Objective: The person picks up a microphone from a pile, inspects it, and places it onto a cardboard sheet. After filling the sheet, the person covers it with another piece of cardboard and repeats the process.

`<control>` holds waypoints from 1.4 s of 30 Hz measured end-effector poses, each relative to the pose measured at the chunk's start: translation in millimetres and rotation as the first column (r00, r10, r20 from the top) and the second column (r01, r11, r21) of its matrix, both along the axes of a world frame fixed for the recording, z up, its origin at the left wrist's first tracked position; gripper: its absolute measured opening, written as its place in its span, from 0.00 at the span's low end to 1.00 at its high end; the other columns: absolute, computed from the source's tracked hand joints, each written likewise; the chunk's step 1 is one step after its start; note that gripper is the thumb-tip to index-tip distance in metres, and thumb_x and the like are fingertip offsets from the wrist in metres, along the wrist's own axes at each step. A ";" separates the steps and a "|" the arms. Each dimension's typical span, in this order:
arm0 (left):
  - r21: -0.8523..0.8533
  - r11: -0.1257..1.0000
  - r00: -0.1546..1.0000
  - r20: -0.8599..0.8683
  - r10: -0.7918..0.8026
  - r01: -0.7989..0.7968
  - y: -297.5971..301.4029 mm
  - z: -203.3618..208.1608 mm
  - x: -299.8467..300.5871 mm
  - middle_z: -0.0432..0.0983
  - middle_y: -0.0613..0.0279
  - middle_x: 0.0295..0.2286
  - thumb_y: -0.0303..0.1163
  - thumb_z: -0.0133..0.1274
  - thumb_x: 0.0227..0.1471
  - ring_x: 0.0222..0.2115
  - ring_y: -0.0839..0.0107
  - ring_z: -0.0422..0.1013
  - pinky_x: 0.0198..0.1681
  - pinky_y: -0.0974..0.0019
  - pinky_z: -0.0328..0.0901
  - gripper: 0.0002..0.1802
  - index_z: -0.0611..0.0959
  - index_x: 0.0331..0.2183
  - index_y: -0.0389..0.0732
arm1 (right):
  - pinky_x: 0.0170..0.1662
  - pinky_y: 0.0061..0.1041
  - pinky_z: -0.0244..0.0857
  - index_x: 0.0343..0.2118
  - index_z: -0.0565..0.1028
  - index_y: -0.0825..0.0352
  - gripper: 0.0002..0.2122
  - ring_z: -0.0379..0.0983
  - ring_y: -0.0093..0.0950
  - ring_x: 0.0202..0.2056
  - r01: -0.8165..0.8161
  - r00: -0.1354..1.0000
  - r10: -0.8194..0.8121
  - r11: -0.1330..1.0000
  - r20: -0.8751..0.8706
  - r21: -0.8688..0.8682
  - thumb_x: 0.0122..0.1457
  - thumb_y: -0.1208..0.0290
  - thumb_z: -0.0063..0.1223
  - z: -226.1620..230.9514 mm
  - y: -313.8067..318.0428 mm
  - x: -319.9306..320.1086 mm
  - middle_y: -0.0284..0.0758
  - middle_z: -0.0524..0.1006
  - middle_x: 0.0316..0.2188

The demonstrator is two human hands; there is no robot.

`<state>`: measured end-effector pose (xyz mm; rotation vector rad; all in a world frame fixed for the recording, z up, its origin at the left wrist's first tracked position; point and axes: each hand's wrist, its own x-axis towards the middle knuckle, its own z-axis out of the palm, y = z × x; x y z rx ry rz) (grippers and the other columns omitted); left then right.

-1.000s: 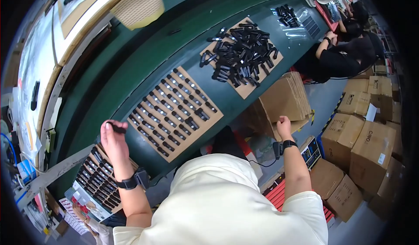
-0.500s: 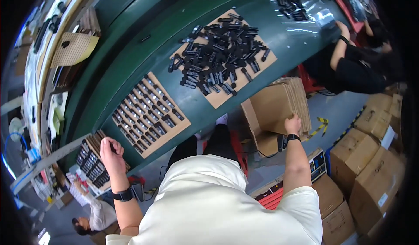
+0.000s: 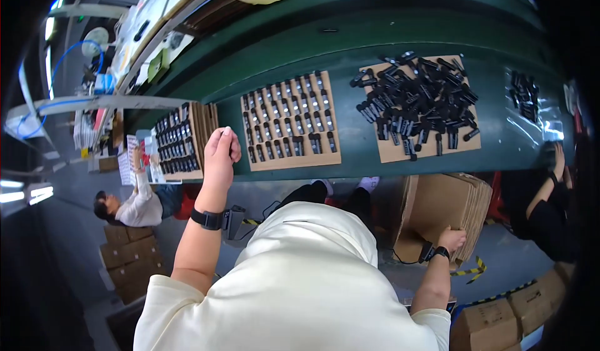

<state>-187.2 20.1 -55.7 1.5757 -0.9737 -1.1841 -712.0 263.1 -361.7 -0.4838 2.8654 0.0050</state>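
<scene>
My left hand [image 3: 221, 157] is raised at the table's near edge, fingers curled into a fist; whatever it may hold is hidden. It is beside a cardboard sheet [image 3: 284, 163] bearing neat rows of small black, foam-tipped pieces [image 3: 299, 125] that look like clip-on microphones. My right hand [image 3: 451, 241] is low on the right, fingers closed at the near edge of upright cardboard sheets [image 3: 440, 201] below the table. Farther right on the table, another cardboard sheet [image 3: 390, 154] carries a loose heap of the same black pieces [image 3: 425, 98].
Left of my left hand stand stacked cardboard sheets [image 3: 205, 138] with more black pieces in rows. The green table [image 3: 356, 145] runs across. A co-worker's hand [image 3: 558, 160] is at the far right near clear plastic bags [image 3: 537, 116]. Another person [image 3: 134, 195] sits far left; cartons [image 3: 494, 320] stand lower right.
The view has turned, so the table now runs level and the sheets appear farther right. My left hand appears nearer the row-filled sheet. My right hand stays at the upright cardboard.
</scene>
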 end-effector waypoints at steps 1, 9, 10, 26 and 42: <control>-0.005 1.000 1.000 0.005 0.018 -0.018 3.9 1.3 3.4 0.61 0.71 0.18 0.37 0.44 0.63 0.17 0.81 0.55 0.19 0.75 0.52 0.12 0.71 0.29 0.41 | 0.52 0.41 0.62 0.42 0.71 0.67 0.17 0.67 0.45 0.49 -0.010 1.000 0.010 1.000 0.006 -0.005 0.50 0.69 0.62 -1.8 1.8 -6.0 0.45 0.72 0.44; 0.063 0.990 0.987 0.106 0.121 -0.128 23.1 -20.2 32.9 0.61 0.71 0.17 0.38 0.44 0.63 0.16 0.81 0.56 0.18 0.77 0.52 0.13 0.71 0.27 0.43 | 0.45 0.39 0.66 0.36 0.75 0.72 0.11 0.74 0.46 0.41 -0.115 0.956 0.132 0.990 0.263 -0.081 0.54 0.70 0.59 -2.3 11.8 -17.5 0.49 0.78 0.36; 0.080 0.989 0.986 0.118 0.117 -0.127 24.7 -26.2 38.3 0.61 0.71 0.17 0.38 0.45 0.63 0.15 0.81 0.56 0.18 0.77 0.52 0.13 0.71 0.27 0.43 | 0.44 0.39 0.66 0.35 0.76 0.74 0.10 0.74 0.46 0.40 -0.113 0.956 0.137 0.988 0.261 -0.103 0.55 0.70 0.57 3.4 10.4 -14.9 0.50 0.78 0.35; 0.330 0.943 0.993 0.097 -0.067 0.031 18.6 -109.7 105.0 0.67 0.68 0.18 0.43 0.53 0.57 0.18 0.78 0.63 0.21 0.71 0.59 0.17 0.75 0.27 0.38 | 0.46 0.36 0.65 0.48 0.73 0.68 0.14 0.71 0.48 0.44 -0.231 0.972 0.232 0.942 -0.026 -0.242 0.65 0.66 0.44 162.7 65.6 8.0 0.50 0.75 0.44; 0.161 0.819 0.829 0.006 -0.559 0.551 6.2 -140.9 133.8 0.76 0.65 0.24 0.36 0.55 0.55 0.23 0.75 0.65 0.30 0.67 0.65 0.13 0.81 0.33 0.34 | 0.49 0.26 0.64 0.51 0.67 0.72 0.16 0.68 0.25 0.47 0.048 0.976 0.159 0.509 0.149 -0.859 0.66 0.66 0.46 359.4 -20.7 132.5 0.37 0.73 0.48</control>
